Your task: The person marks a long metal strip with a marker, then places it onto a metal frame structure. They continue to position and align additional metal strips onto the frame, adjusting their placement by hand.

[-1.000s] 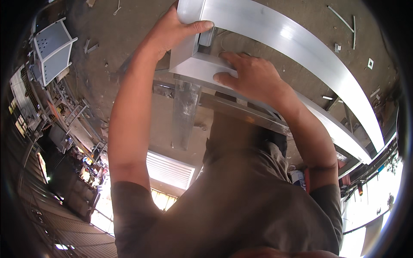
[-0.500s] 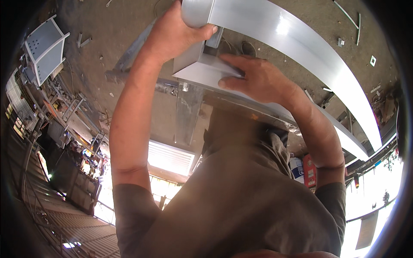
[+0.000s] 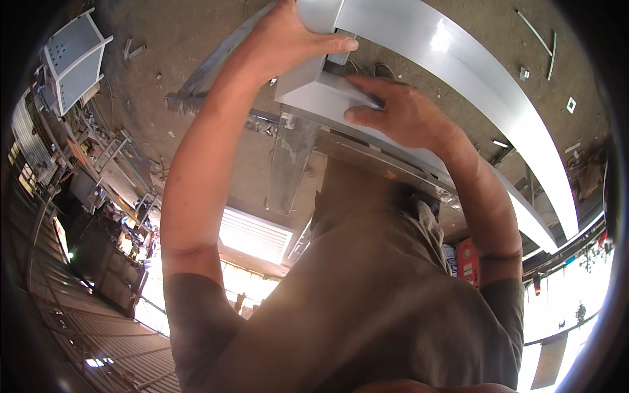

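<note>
A large silver metal frame (image 3: 452, 62) with broad, smooth sides lies in front of me. Its long far side looks bowed in this picture, and a short end piece meets the near bar (image 3: 304, 95) at a slanted joint. My left hand (image 3: 282, 42) is clasped over that short end, thumb stretched along it; its other fingers are partly hidden. Across the near bar, close to the joint, rests my right hand (image 3: 409, 111), thumb on the near face and fingers over the far edge. A small grey metal piece (image 3: 341, 51) shows inside the corner by my left thumb.
Beneath the frame is a dark steel support (image 3: 291, 157) with crossing bars. A grey perforated metal stand (image 3: 78, 62) is at far left. Metal offcuts (image 3: 524, 73) lie on the dirt floor to the right. A red box (image 3: 467, 262) sits beside my right arm.
The frame's near-left corner appears slightly farther right and higher in view, along with both hands. My grip looks unchanged; the whole view has shifted a little.
</note>
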A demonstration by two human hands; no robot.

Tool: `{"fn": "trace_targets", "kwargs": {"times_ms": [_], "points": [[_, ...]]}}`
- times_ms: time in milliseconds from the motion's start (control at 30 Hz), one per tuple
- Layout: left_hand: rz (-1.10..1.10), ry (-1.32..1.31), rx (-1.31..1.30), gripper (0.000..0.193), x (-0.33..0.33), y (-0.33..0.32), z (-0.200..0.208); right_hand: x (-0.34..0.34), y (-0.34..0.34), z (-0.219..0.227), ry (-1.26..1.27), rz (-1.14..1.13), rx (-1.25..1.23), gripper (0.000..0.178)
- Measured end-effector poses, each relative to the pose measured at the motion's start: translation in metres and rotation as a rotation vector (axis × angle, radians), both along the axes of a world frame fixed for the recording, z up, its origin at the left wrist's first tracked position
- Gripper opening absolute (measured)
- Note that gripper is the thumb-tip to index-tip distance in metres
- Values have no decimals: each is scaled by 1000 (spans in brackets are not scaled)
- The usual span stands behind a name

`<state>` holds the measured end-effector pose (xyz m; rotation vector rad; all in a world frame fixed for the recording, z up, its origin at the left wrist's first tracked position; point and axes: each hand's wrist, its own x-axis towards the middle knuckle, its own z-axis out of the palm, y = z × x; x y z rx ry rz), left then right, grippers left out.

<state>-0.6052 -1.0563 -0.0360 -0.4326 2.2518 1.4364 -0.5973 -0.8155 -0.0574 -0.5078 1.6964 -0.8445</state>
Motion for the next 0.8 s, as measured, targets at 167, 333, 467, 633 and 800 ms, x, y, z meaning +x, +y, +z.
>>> {"fn": "trace_targets", "kwargs": {"times_ms": [167, 333, 467, 633, 800], "points": [[21, -4, -184, 57, 11, -2, -5, -3, -5, 6, -61, -3, 58, 74], [15, 41, -208, 61, 14, -7, -12, -3, -5, 3, -79, -18, 55, 76], [10, 143, -215, 64, 15, -7, -12, -2, -4, 0, -74, -12, 45, 75], [-92, 2, -307, 67, 10, -15, -11, -5, -11, 2, -121, -23, 55, 74], [-75, -151, 378, 68, 3, -62, -19, 0, -17, 7, -67, 2, 54, 75]]}}
